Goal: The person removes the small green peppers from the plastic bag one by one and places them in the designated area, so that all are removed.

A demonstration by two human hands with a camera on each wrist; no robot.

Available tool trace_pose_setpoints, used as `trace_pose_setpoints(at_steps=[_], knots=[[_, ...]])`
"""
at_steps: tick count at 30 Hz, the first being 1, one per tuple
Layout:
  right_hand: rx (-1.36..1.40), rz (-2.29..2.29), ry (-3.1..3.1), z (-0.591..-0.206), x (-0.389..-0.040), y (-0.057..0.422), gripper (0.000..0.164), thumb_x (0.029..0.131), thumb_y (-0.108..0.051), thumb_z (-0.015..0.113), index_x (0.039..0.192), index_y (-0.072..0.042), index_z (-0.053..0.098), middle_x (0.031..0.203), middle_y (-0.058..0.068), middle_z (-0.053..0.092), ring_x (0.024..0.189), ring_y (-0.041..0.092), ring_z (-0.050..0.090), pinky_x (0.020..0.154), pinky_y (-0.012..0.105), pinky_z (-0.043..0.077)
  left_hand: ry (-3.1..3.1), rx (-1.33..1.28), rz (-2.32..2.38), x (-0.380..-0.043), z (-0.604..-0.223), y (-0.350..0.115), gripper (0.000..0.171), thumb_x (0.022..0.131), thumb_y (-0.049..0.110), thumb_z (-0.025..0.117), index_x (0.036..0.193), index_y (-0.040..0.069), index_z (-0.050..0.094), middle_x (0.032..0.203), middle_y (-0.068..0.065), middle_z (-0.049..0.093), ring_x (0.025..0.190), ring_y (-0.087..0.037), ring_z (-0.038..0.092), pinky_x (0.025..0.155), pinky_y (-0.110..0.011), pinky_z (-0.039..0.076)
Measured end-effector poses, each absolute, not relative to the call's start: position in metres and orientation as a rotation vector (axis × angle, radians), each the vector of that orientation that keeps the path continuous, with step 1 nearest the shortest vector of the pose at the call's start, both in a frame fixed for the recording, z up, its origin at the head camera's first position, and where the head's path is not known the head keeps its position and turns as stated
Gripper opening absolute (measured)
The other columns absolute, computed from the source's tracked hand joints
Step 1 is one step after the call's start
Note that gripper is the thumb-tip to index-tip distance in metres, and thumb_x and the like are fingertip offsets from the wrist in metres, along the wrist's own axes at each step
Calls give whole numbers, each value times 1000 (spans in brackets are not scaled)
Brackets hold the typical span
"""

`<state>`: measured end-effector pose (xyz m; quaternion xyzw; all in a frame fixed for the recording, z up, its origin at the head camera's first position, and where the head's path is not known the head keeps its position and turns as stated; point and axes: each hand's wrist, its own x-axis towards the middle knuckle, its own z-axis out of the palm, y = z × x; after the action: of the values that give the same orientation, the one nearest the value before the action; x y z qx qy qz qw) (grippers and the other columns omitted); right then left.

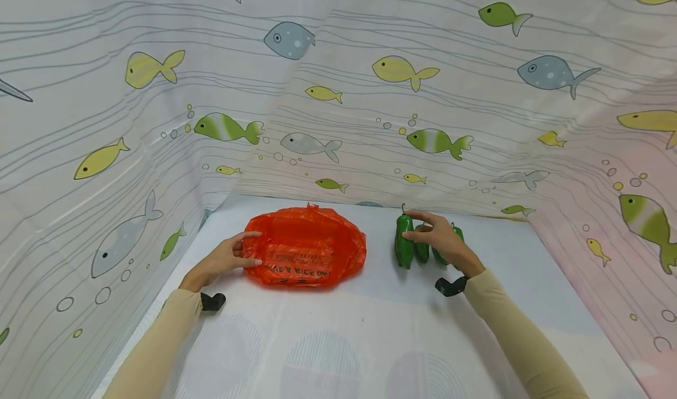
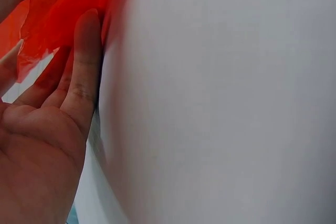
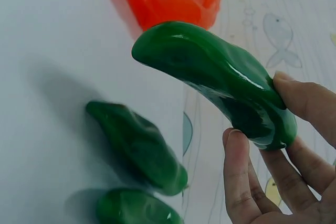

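A red plastic bag (image 1: 304,246) with printed lettering lies on the table, its mouth spread wide. My left hand (image 1: 224,261) holds the bag's left side, with some fingers behind the red film (image 2: 68,14) in the left wrist view. My right hand (image 1: 441,240) pinches a glossy green pepper (image 3: 210,72) between thumb and fingers, above the table. In the head view that pepper (image 1: 404,246) hangs with its stem up. Two more green peppers, one (image 3: 139,148) and another (image 3: 134,208) cut by the frame edge, lie below it; my right hand partly hides them in the head view.
A pale tabletop (image 1: 349,322) with faint round patterns spreads in front of the bag and peppers. Fish-printed sheeting (image 1: 365,134) rises behind and along both sides. Black wrist mounts (image 1: 449,286) sit on both forearms.
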<state>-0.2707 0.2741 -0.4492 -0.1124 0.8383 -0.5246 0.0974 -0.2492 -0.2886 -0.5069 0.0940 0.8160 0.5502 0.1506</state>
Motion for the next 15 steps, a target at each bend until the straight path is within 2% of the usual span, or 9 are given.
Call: trace_pose_setpoints(at_steps=[6, 15], knots=[[-252, -1576, 2491, -452, -269, 296, 72, 90, -39, 82, 152, -25, 51, 157, 6, 44, 133, 36, 51, 112, 62, 34, 2344, 269, 1572, -250, -507, -288, 83, 87, 17, 85, 156, 12, 38, 138, -26, 54, 116, -35, 56, 86, -30, 56], [-193, -1614, 2500, -456, -265, 325, 74, 93, -34, 79, 156, -19, 45, 159, 13, 40, 128, 40, 53, 108, 59, 40, 2341, 285, 1576, -249, -508, -289, 83, 88, 17, 84, 157, 13, 38, 141, -27, 52, 119, -36, 56, 87, -29, 55]])
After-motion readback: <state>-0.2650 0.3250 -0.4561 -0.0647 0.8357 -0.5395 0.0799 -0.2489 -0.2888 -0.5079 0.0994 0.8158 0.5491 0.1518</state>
